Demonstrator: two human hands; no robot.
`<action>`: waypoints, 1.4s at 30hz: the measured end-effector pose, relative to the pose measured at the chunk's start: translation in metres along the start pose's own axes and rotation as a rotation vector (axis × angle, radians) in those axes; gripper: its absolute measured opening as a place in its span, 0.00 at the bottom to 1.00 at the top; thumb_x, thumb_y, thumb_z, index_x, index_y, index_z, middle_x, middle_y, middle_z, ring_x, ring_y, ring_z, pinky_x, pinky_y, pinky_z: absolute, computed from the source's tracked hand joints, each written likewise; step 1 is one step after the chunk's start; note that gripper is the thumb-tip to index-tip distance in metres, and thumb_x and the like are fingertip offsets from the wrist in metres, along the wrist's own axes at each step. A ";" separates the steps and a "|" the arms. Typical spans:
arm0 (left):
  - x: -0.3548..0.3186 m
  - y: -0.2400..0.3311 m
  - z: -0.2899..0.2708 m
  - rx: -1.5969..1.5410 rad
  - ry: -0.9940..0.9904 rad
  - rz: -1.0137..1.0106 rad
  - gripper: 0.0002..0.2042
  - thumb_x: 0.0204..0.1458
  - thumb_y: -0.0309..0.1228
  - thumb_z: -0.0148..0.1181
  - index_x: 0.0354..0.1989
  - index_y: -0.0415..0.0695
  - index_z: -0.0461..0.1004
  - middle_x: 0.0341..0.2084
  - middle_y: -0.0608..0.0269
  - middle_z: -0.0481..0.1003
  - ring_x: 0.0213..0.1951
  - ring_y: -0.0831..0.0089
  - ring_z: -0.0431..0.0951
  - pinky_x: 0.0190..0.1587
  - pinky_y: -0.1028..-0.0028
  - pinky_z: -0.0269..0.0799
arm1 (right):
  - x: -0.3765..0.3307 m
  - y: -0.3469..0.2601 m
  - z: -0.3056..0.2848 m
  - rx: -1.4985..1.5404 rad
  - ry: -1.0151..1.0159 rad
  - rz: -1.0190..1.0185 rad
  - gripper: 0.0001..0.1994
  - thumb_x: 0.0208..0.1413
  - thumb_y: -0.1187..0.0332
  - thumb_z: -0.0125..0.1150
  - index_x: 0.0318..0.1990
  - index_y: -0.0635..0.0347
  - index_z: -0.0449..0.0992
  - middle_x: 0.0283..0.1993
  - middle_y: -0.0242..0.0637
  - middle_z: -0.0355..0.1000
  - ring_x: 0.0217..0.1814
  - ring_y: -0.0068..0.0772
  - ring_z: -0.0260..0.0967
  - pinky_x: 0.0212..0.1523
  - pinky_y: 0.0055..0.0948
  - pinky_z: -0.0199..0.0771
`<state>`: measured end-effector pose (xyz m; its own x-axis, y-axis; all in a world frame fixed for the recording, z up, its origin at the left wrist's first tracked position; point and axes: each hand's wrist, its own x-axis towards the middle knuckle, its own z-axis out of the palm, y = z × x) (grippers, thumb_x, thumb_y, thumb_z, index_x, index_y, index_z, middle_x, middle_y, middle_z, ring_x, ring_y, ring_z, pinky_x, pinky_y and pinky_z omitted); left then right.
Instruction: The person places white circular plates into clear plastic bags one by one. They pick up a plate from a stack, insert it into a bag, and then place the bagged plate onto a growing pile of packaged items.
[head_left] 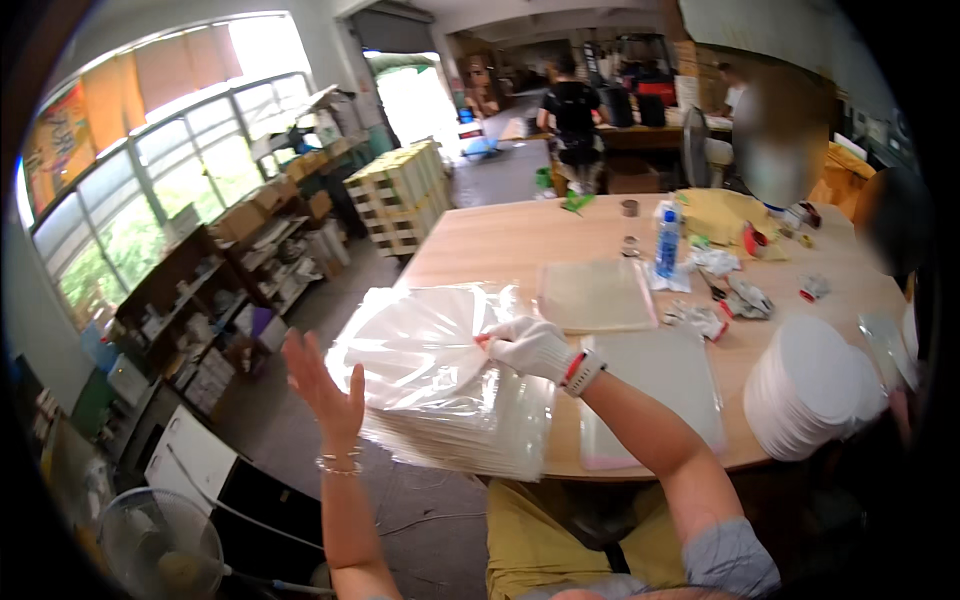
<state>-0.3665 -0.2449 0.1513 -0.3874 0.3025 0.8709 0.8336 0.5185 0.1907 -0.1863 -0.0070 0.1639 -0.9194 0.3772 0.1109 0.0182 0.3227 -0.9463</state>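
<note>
A tall stack of clear plastic bags with flat white round pieces inside (415, 335) stands at the table's left near corner. My right hand (525, 347), in a white glove with bare fingertips, lies over the top bag. Its fingers are closed on the shiny clear film, and creases run out from that spot. My left hand (325, 390) is bare and raised just left of the stack, fingers spread, apart from the bags. Right of the stack lie a pile of flat clear bags (650, 395) and, beyond it, another pile of clear sheets (597, 296).
White round discs (800, 390) are stacked at the table's right. A blue-labelled bottle (667, 243), tape rolls (629, 207) and crumpled gloves (748, 299) sit farther back. A fan (160, 545) stands at lower left. Shelves (190, 310) line the window wall; a person (570, 115) stands beyond the table.
</note>
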 end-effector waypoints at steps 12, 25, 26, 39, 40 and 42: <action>0.017 0.028 -0.007 -0.029 -0.296 0.539 0.31 0.56 0.55 0.37 0.59 0.41 0.59 0.58 0.48 0.61 0.60 0.47 0.56 0.61 0.43 0.37 | -0.216 0.138 -0.095 0.066 0.399 0.192 0.11 0.55 0.68 0.52 0.42 0.61 0.74 0.27 0.30 0.71 0.27 0.17 0.66 0.28 0.19 0.67; -0.250 0.266 0.195 -0.359 -1.228 0.493 0.30 0.52 0.52 0.46 0.58 0.43 0.60 0.62 0.45 0.50 0.64 0.47 0.46 0.57 0.36 0.44 | -0.462 0.147 -0.278 -1.142 0.625 0.314 0.13 0.37 0.74 0.60 0.36 0.63 0.75 0.45 0.39 0.69 0.48 0.43 0.65 0.47 0.31 0.68; -0.259 0.265 0.205 -0.343 -1.157 0.526 0.30 0.52 0.52 0.47 0.57 0.43 0.61 0.62 0.45 0.50 0.64 0.46 0.46 0.56 0.35 0.45 | -0.458 0.141 -0.281 -1.098 0.622 0.295 0.13 0.38 0.74 0.60 0.36 0.64 0.75 0.45 0.39 0.69 0.47 0.43 0.65 0.47 0.31 0.68; -0.218 0.402 0.136 -1.637 -1.748 -0.142 0.19 0.54 0.29 0.53 0.53 0.39 0.63 0.51 0.54 0.68 0.50 0.63 0.70 0.49 0.66 0.68 | -0.444 0.110 -0.254 -1.546 0.602 0.110 0.01 0.41 0.74 0.55 0.24 0.56 0.71 0.31 0.31 0.72 0.33 0.34 0.69 0.31 0.31 0.72; -0.213 0.419 0.129 -1.866 -1.766 -0.348 0.19 0.54 0.26 0.52 0.54 0.40 0.61 0.50 0.57 0.68 0.50 0.66 0.70 0.47 0.65 0.69 | -0.433 0.096 -0.232 -1.591 0.597 0.013 0.02 0.40 0.73 0.56 0.25 0.55 0.71 0.29 0.31 0.71 0.31 0.34 0.69 0.27 0.29 0.72; -0.193 0.443 0.125 -2.176 -1.913 -0.978 0.21 0.53 0.24 0.51 0.56 0.39 0.58 0.49 0.56 0.68 0.50 0.66 0.70 0.46 0.66 0.71 | -0.421 0.085 -0.189 -1.591 0.579 -0.101 0.02 0.42 0.72 0.57 0.24 0.54 0.71 0.27 0.31 0.69 0.25 0.34 0.67 0.18 0.31 0.67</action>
<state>0.0282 0.0257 0.0109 0.5137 0.8564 -0.0525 -0.6677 0.4374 0.6024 0.2769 0.0255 0.0943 -0.6943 0.4306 0.5766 0.6518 0.7160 0.2502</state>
